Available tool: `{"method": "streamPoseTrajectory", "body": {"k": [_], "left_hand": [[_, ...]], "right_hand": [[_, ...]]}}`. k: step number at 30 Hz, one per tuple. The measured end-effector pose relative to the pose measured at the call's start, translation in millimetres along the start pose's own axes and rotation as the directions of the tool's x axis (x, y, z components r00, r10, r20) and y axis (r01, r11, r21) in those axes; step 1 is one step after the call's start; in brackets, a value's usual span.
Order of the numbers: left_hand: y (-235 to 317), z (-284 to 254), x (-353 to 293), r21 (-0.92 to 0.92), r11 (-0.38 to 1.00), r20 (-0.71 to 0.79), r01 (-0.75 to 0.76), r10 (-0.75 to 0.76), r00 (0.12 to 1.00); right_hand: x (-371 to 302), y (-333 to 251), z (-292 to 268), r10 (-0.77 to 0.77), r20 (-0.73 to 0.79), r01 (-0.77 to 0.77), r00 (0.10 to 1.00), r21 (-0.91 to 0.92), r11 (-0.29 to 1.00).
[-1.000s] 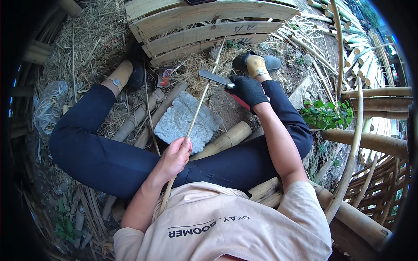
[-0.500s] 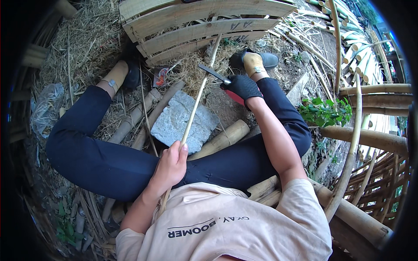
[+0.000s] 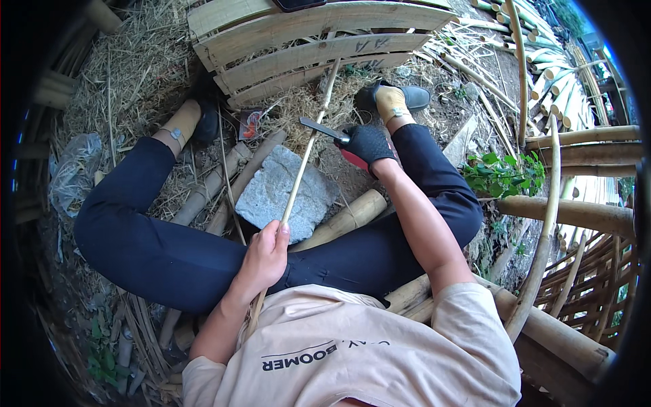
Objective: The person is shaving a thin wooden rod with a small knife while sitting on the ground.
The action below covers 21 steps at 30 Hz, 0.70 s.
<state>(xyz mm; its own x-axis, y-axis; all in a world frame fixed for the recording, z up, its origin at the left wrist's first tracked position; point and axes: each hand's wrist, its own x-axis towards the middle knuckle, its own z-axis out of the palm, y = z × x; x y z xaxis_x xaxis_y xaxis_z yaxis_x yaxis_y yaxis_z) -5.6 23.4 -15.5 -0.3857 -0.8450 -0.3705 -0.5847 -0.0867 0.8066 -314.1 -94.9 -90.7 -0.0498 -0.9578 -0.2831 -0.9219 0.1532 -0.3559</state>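
Note:
My bare left hand [image 3: 266,254] is wrapped round a long thin bamboo stick [image 3: 298,178], with the thumb lying along it. The stick runs from beside my waist, over a grey stone block [image 3: 261,197], toward a wooden crate. My right hand [image 3: 366,146], in a black and red glove, is closed round the handle of a knife. The flat blade of the knife [image 3: 321,128] lies across the far part of the stick, beyond the stone. Whether its edge bites into the stick cannot be made out.
Ahead stands a slatted wooden crate [image 3: 298,54] with a dark phone [image 3: 300,3] on top. Bamboo poles [image 3: 349,218] lie under and beside my legs. Straw covers the ground; a plastic bag [image 3: 73,173] lies left. A bamboo rail [image 3: 566,216] and leafy plant [image 3: 505,175] are right.
My right hand and the knife have moved a little toward me and to the left along the stick. My left hand keeps its grip in nearly the same place.

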Motion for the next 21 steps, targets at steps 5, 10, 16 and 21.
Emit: {"method": "streamPoseTrajectory", "body": {"k": [5, 10, 16, 21], "left_hand": [[-17.4, 5.1, 1.2, -0.163, 0.984, 0.093, 0.068, -0.054, 0.994], [-15.3, -1.3, 3.4, -0.233, 0.953, 0.172, 0.192, -0.154, 0.973], [-5.7, 0.1, 2.2, -0.122, 0.990, 0.078, 0.069, -0.059, 0.995], [3.3, 0.0, 2.1, 0.001, 1.000, 0.023, -0.001, 0.001, 1.000]], "right_hand": [[0.6, 17.9, -3.9, 0.094, -0.027, -0.093, 0.995, 0.033, 0.995], [-7.9, -1.4, -6.8, 0.034, 0.016, -0.036, 0.999, 0.085, 0.996], [0.9, -2.7, 1.1, 0.012, 0.040, -0.014, 0.999, 0.057, 0.998], [7.8, 19.9, -1.9, 0.072, 0.031, -0.073, 0.997, 0.030, 0.997]]}}
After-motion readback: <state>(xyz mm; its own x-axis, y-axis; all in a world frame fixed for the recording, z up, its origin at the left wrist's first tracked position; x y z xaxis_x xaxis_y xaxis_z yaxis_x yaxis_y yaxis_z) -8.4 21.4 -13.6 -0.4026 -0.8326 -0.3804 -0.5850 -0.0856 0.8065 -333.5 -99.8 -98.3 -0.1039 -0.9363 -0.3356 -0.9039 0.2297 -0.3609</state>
